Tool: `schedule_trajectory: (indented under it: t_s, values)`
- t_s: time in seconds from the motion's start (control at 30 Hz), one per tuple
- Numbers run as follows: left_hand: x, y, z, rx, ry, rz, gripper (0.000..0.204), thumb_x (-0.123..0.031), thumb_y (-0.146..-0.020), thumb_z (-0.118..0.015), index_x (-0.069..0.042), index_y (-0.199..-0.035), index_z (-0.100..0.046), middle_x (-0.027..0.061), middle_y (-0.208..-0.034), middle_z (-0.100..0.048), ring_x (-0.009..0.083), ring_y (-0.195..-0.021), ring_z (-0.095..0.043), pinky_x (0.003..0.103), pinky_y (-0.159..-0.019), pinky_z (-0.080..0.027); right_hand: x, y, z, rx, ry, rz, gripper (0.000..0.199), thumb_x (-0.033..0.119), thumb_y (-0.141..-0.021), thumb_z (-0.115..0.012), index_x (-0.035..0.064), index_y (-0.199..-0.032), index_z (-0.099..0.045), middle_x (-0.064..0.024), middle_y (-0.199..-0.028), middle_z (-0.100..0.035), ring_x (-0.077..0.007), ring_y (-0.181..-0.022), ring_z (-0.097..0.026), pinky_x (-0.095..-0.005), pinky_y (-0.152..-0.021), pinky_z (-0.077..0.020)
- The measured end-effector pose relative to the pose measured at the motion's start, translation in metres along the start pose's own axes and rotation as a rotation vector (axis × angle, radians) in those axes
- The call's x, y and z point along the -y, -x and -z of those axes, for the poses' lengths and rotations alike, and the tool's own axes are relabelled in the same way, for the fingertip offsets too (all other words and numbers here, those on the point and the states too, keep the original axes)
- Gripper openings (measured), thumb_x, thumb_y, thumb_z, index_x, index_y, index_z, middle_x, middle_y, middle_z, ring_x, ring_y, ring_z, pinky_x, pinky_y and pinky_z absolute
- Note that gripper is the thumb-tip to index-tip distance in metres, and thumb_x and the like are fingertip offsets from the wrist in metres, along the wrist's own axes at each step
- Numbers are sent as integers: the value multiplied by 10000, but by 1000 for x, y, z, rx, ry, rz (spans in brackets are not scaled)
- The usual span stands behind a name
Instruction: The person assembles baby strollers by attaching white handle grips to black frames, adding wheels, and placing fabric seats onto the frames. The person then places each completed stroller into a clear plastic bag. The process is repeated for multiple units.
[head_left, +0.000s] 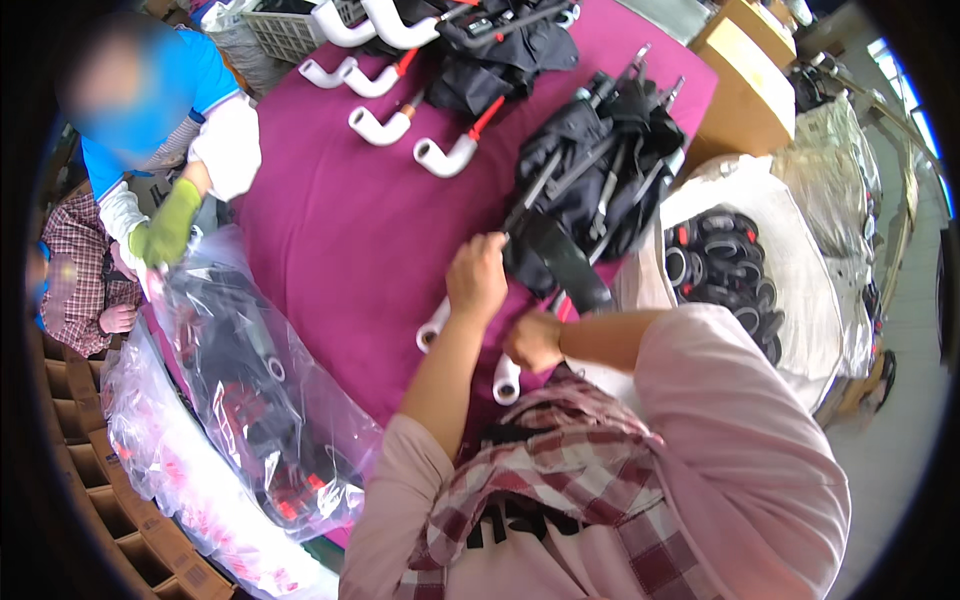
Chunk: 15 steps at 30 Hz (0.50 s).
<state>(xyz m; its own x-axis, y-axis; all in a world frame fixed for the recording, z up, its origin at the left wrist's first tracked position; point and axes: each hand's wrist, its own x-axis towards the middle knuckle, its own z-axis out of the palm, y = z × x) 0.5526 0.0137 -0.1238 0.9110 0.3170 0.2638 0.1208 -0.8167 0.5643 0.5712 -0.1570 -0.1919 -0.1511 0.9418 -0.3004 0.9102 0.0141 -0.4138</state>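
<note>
Now, at the near side of the purple tabletop (330,210), a black umbrella bundle (640,130) is being attended to by two bare hands. The left hand (477,281) is seen with its fingers curled narrow beside the dark fabric; what is pinched there is hidden. Lower down, the right hand (537,341) is tucked in just above a white curved handle (506,378), and whether that handle is gripped cannot be told. Between bundle and body, a dark flat panel (562,265) is caught slanting down. The step in hand would be judged as sorting or straightening one umbrella by fabric and handle; for the next move, a sure hold at the handle end seems called for, with the fabric kept clear of the rods. Across the tabletop, a clear plastic bag (320,345) is being tended by a co-worker's green glove (172,225).
</note>
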Motion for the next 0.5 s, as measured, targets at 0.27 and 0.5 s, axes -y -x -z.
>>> schedule_trajectory:
  t_s: [0.27,0.5]
  values:
    - [3,-21,15,-66,113,45,115,-105,-937,-591,-69,-1022,-658,138,-979,-700,360,-921,-671,453,-794,-536,39,16,76,-357,-27,-199,208,287,-823,-615,88,-777,-649,-118,-715,-670,-345,-691,-668,-477,-641,-535]
    - [4,-15,30,-112,136,144,155,-87,-960,-560,-32,-1064,-661,173,-1027,-693,362,-985,-664,427,-847,-531,34,39,141,-863,-161,422,188,172,-784,-710,94,-773,-540,-77,-806,-565,-283,-780,-601,-408,-705,-486]
